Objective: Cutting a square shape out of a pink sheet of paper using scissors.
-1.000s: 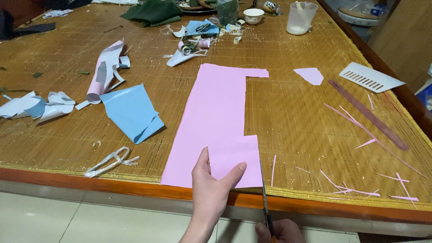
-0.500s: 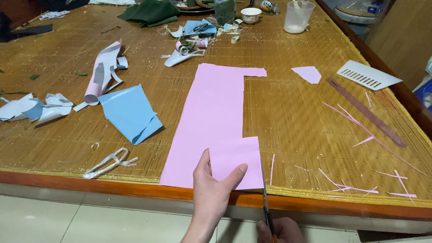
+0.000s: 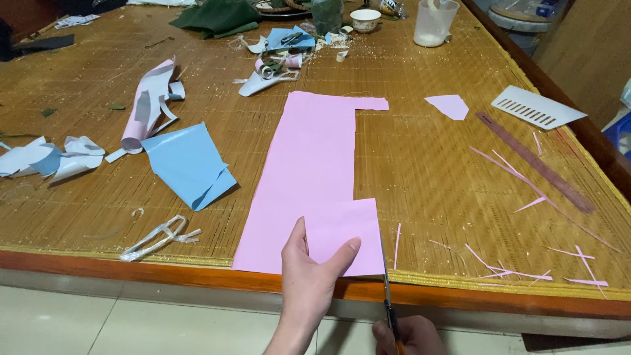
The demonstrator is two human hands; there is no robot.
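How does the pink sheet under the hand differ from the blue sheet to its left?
The pink sheet is larger, lies flat and is pinned by the left hand; the blue sheet is smaller, has lifted, curled edges and lies untouched. Scissors in the right hand meet the pink one's right edge only. Both lie on the woven mat.

Looking like a home craft corner.
Showing a bamboo-mat tabletop (image 3: 434,171) littered with pink paper slivers (image 3: 506,164), blue paper scraps (image 3: 187,164), a ruler (image 3: 532,161), a bowl (image 3: 365,18) and a plastic jug (image 3: 434,23), standing over a pale tiled floor (image 3: 98,322).
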